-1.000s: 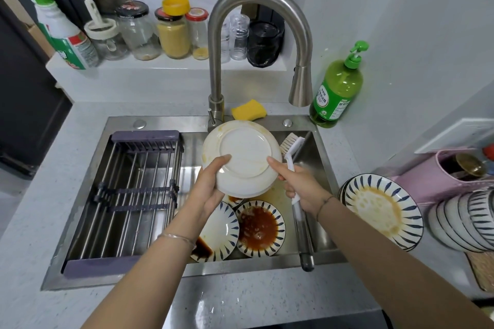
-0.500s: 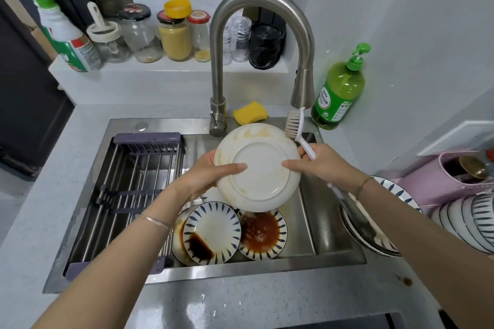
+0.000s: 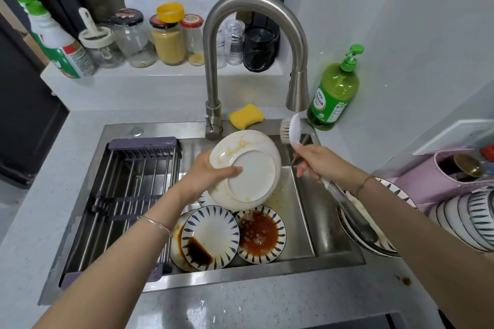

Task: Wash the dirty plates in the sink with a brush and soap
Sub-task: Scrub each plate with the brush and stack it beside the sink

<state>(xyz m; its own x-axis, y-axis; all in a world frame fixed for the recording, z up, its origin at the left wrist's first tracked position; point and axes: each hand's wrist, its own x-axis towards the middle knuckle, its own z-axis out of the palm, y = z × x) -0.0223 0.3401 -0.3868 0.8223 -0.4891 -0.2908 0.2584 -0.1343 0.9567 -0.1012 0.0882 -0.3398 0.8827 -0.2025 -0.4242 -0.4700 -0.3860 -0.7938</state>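
Hidden, clipped, unreadable
The fingers of your left hand [image 3: 205,173] vanish behind the white plate [image 3: 246,168]. Your right forearm [image 3: 427,222] and the brush handle [image 3: 352,211] cover much of the striped plate [image 3: 347,227] on the worktop [image 3: 240,302]. The frame edge clips the stacked bowls [image 3: 465,222] and the spray bottle [image 3: 61,48]. The soap bottle [image 3: 331,93] label is too small to read.

In steel sink [image 3: 240,276]: purple-framed metal rack [image 3: 128,184] left, blue-striped dirty plates [image 3: 211,235] right of it; yellow sponge [image 3: 246,116], green soap bottle [image 3: 332,93] behind.
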